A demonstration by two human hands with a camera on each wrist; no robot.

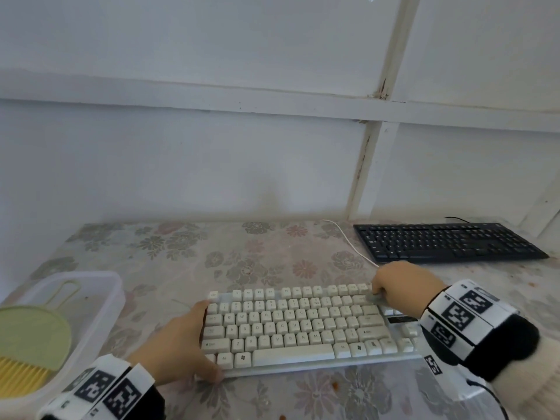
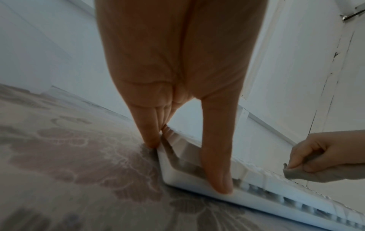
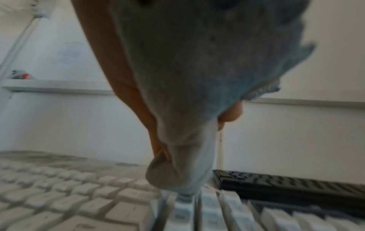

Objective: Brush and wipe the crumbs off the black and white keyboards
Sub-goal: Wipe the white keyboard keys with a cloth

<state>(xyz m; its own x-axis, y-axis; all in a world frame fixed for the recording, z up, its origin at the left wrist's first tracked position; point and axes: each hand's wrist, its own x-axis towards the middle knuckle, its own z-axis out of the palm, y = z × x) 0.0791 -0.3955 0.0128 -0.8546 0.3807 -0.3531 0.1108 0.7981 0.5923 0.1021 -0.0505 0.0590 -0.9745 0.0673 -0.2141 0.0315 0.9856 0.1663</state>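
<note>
Head view: white keyboard (image 1: 303, 328) low in the centre of the frame, flat on the flowered worktop (image 1: 181, 256); black keyboard (image 1: 448, 242) at right, further back, well apart from the white one.
Left hand (image 1: 178, 350): at the left end of the white keyboard, thumb along the near edge, fingers (image 2: 150, 134) straight down the far side of that end, bracing it.
Right hand (image 1: 403, 287): at the upper right corner of the white keyboard, fingers curled round a grey-blue cloth (image 3: 181, 171).
Cloth: bunched tip pressed down onto the keys near the top row, seen close in the right wrist view.
White cable (image 1: 348, 241): curving across the worktop between the two keyboards.
Clear tub (image 1: 100, 301): lower left of the frame, beside the left hand, not touching the keyboard.
Brush (image 1: 33, 347): pale green with yellow bristles, lying inside the tub.
Crumbs (image 1: 335, 384): a few brown specks on the worktop near the bottom edge, in front of the white keyboard.
Wrists: bands with black-and-white square markers on both.
</note>
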